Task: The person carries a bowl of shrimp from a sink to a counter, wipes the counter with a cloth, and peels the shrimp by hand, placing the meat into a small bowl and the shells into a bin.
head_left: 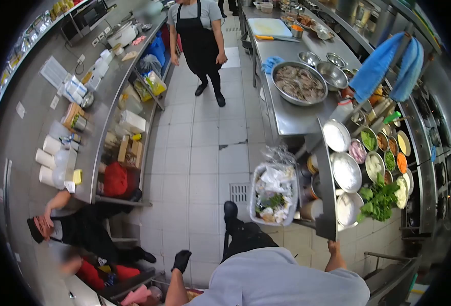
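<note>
My left hand [181, 260], in a black glove, hangs low at the bottom centre over the tiled floor. Its fingers look curled closed, and nothing shows in them. On the right, my right hand [333, 247] is bare and small in view, its fingers curled beside the lower corner of the steel counter [327, 204]. Whether it touches the edge is unclear. Bowls of white powder [346, 172] and leafy greens [379, 199] lie above it. Between my hands and further forward stands a waste bin [294, 204] filled with plastic and scraps.
One person [197, 41] in a black apron stands in the aisle ahead; another [77, 224] is at the lower left. A large bowl of shrimp [300, 83] sits on the right table. The left counter [95, 168] holds cups and containers. A floor drain [239, 193] lies beside the bin.
</note>
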Motion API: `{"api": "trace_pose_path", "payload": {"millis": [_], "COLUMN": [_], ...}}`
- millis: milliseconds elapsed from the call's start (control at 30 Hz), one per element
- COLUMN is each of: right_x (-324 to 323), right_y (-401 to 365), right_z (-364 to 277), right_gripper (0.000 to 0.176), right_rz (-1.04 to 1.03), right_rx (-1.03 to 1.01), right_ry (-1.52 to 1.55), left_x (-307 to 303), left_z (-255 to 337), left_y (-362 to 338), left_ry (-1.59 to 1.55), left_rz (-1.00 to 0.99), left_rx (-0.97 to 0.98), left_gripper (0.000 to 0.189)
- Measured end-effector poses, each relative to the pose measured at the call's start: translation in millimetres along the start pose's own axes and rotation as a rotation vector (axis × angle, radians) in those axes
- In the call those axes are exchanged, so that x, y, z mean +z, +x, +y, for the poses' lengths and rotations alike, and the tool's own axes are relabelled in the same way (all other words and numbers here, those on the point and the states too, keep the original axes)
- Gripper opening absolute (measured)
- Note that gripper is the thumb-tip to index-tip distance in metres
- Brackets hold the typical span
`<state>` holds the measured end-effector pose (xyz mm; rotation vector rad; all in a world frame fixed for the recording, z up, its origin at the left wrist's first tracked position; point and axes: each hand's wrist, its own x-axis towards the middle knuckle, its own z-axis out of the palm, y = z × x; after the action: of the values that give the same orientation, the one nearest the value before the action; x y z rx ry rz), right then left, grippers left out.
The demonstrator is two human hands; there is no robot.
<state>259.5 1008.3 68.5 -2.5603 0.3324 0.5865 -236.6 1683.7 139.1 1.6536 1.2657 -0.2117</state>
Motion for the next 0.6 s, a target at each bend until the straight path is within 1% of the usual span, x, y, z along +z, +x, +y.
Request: {"api": "trace_pose_path", "payload": {"millis": [33, 67, 100, 167, 200, 233, 267, 300, 333, 367, 400, 433, 467, 533, 600], "right_x": [11, 27, 49, 96, 119, 137, 134, 123, 120, 113, 114, 121, 132, 151, 179], "right_y": [-22, -25, -21, -8, 3, 1, -8, -28, -38, -53, -51, -49, -47, -36, -21], "right_z": [-35, -51, -56, -58, -53, -68, -103, -159, -196, -245, -261, -265, -269, -272, -291], "right_gripper": [0.041, 0.042, 0.044, 0.047, 0.049, 0.051, 0.05, 0.049, 0.046, 0.043, 0.042, 0.042, 0.041, 0.037, 0.032], "right_rz": [0.075, 0.078, 0.033, -0.112, -0.201, -0.28, -0.369, -0.456, -0.491, -0.526, -0.575, -0.623, -0.675, -0.702, -0.614], "right_rx": [0.146, 0.261, 0.326, 0.414, 0.428, 0.423, 0.47, 0.522, 0.52, 0.52, 0.455, 0.389, 0.324, 0.114, 0.132], "right_ry": [0.12, 0.1, 0.018, -0.228, -0.346, -0.438, -0.355, -0.274, -0.222, -0.17, -0.212, -0.253, -0.292, -0.477, -0.504], "left_x": [-13, -25, -40, -68, -78, -86, -92, -96, -105, -105, -102, -102, -108, -119, -136], "left_z": [-46, -57, -17, -14, -2, -4, -12, -15, -9, -19, -32, -25, -18, 6, 29], "left_y": [23, 26, 16, 29, 34, 47, 58, 72, 84, 106, 131, 152, 176, 237, 301], "left_ry": [0.26, 0.236, -0.28, -0.283, -0.268, -0.295, -0.325, -0.361, -0.066, -0.344, -0.22, -0.099, -0.009, 0.144, 0.3], "left_rz": [-0.011, 0.071, 0.008, -0.033, 0.004, 0.029, 0.05, 0.069, -0.018, 0.003, -0.072, -0.127, -0.14, -0.175, -0.196], "left_rx": [0.305, 0.469, -0.264, -0.331, -0.308, -0.336, -0.363, -0.39, -0.181, -0.508, -0.379, -0.245, -0.192, -0.038, 0.139], "left_gripper": [0.038, 0.034, 0.031, 0.031, 0.033, 0.032, 0.03, 0.029, 0.026, 0.024, 0.024, 0.024, 0.024, 0.024, 0.024]}}
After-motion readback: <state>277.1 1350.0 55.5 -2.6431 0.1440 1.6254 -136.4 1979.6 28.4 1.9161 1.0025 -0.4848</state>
